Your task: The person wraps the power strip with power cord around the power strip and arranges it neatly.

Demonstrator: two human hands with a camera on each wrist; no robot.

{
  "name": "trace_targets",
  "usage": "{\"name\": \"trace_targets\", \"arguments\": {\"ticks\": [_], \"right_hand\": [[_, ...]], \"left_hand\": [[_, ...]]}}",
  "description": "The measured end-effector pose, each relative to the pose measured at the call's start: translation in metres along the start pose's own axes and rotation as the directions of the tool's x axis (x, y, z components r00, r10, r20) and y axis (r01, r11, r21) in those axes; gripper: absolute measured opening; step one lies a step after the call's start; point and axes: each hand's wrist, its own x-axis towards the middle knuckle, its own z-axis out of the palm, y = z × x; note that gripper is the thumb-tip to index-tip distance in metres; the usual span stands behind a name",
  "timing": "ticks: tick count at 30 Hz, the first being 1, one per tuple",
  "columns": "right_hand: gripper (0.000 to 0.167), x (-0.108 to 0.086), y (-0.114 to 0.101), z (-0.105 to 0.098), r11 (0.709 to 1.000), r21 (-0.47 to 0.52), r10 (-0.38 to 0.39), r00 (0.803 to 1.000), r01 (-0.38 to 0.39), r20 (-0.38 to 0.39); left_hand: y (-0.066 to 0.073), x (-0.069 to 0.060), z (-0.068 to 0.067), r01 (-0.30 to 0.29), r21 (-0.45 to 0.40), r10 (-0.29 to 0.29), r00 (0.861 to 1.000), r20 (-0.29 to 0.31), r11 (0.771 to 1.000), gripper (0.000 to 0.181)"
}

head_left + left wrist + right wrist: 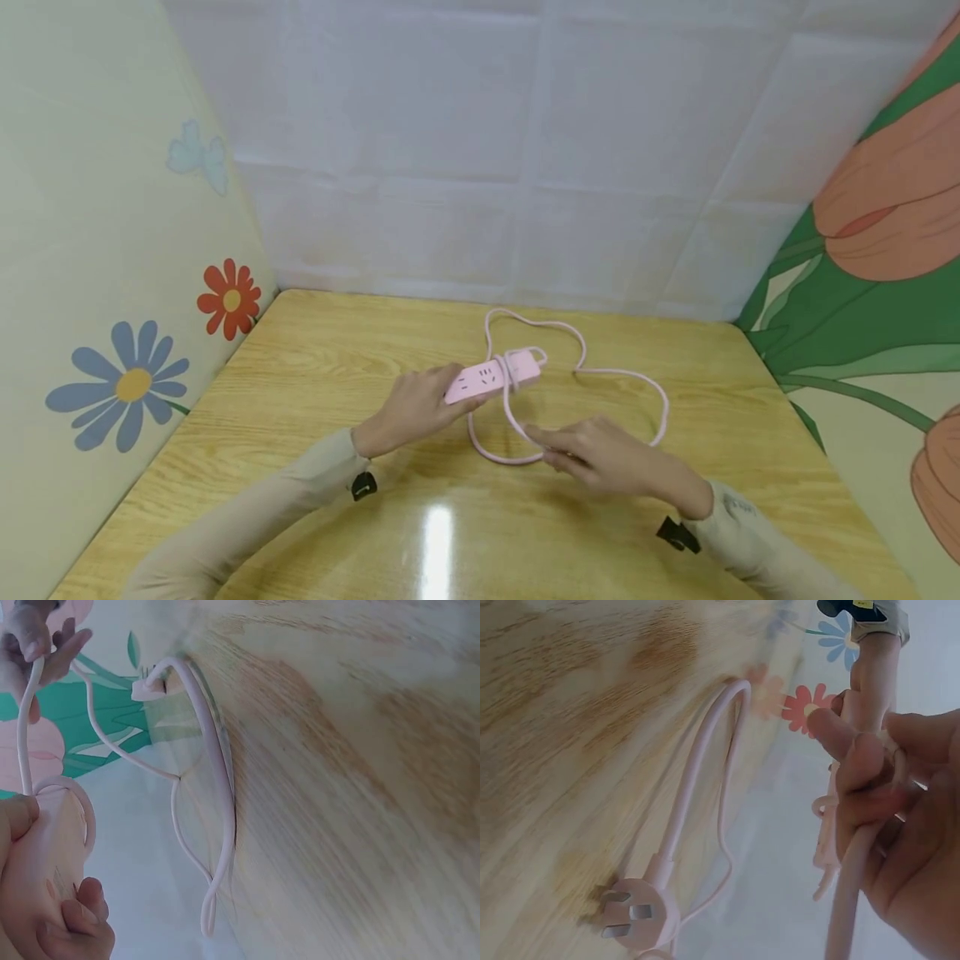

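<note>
A pink power strip [482, 379] is held above the table by my left hand [420, 406], which grips its left end; in the left wrist view, fingers [79, 922] curl round the strip [45, 862]. Pink cord wraps round the strip's right half. My right hand [600, 457] pinches the cord [513, 417] to the right and nearer the front; the right wrist view has the cord [849, 900] running through the curled fingers of that hand [907, 817]. The plug [641, 915] hangs or lies by the wood surface, which I cannot tell.
More cord [622, 372] loops over the wooden table [337, 350] behind and right of the strip. A white sheet [450, 150] stands at the back, with flower-patterned panels [75, 250] at the left and right.
</note>
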Motion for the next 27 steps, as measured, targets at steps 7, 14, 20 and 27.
{"name": "trace_targets", "arguments": {"ticks": [7, 14, 20, 27], "right_hand": [[0.046, -0.007, 0.013, 0.002, 0.976, 0.202, 0.055, 0.992, -0.078, 0.118], [0.046, -0.01, 0.028, 0.007, 0.94, 0.335, 0.018, 0.989, -0.066, 0.145], [0.043, -0.012, 0.038, 0.009, 0.918, 0.394, -0.014, 0.992, -0.037, 0.126], [0.028, -0.011, 0.042, 0.014, 0.93, 0.364, 0.012, 0.992, -0.058, 0.128]], "left_hand": [[0.0, 0.001, -0.002, -0.007, -0.013, 0.006, 0.999, -0.037, 1.0, 0.047], [0.0, 0.001, 0.0, -0.045, -0.012, 0.044, 0.998, -0.043, 0.999, 0.049], [0.001, 0.002, 0.0, -0.056, -0.042, 0.055, 0.998, -0.028, 0.998, 0.048], [0.002, 0.001, 0.001, -0.076, -0.036, 0.076, 0.997, -0.019, 0.996, 0.048]]}}
